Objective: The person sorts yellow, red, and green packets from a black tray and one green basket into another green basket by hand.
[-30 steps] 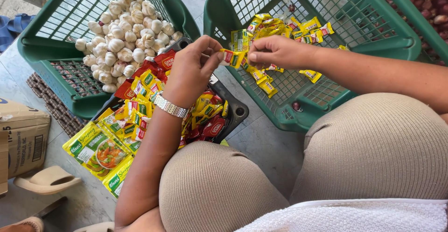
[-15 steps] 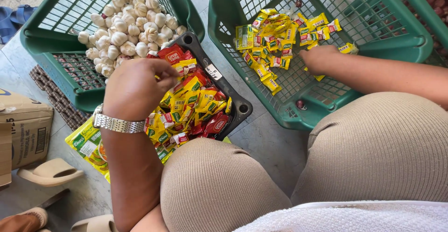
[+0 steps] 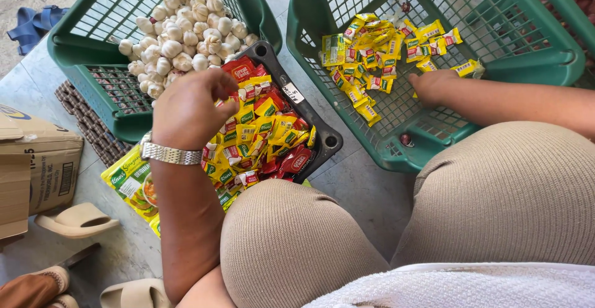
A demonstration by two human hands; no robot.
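Note:
My left hand [image 3: 186,106], with a metal watch on the wrist, is curled over a black tray [image 3: 322,136] heaped with red, yellow and green sachets [image 3: 266,131]. Its fingertips dig into the pile next to a red sachet [image 3: 238,69], and what they grip is hidden. My right hand [image 3: 434,85] rests on the mesh floor of the right green basket [image 3: 434,140]. It sits beside a loose pile of yellow sachets [image 3: 365,60] and nothing shows in its fingers.
The left green basket [image 3: 80,48] holds many garlic bulbs [image 3: 180,35]. Larger green and yellow packets [image 3: 130,184] lie under the tray. A cardboard box [image 3: 37,159] and sandals [image 3: 77,221] are on the floor at the left. My knees fill the foreground.
My right hand carried a few yellow sachets into the right basket and now rests there without them. My left hand stayed over the tray and curled down into the pile.

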